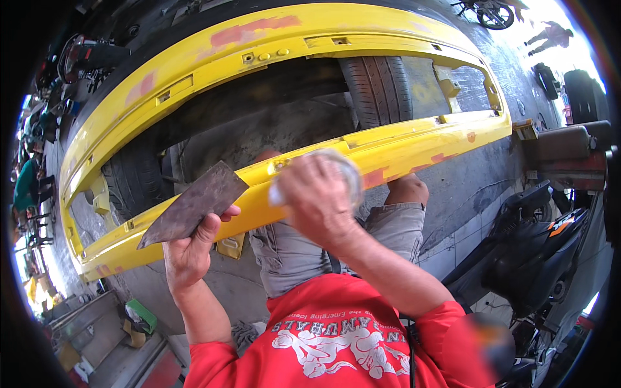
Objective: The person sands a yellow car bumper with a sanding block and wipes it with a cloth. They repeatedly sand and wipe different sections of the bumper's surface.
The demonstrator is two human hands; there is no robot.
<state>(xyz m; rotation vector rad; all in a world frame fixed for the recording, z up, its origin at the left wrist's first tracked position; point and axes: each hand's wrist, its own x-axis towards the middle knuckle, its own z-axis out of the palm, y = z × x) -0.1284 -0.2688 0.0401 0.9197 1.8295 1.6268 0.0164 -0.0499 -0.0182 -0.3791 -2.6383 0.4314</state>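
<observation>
A long yellow car bumper point(401, 143) with reddish sanded or filler patches lies in front of me, its frame curving round to the far side. My left hand point(191, 255) pinches a dark grey, stiff-looking flat sheet point(197, 200) between thumb and fingers, holding it over the bumper's near bar. On that bar, close to the middle, my right hand point(317, 197) is closed round a whitish, rounded thing point(352, 178). Motion smears it, and its kind is not clear. The fingertips of this hand are partly hidden.
Under the bumper stand a tire point(376, 90) and a second dark tire point(134, 174). To my right are a black motorcycle point(530, 252) and a brown padded seat point(559, 149). A green box point(141, 315) sits at lower left. A person point(550, 37) is far off at upper right.
</observation>
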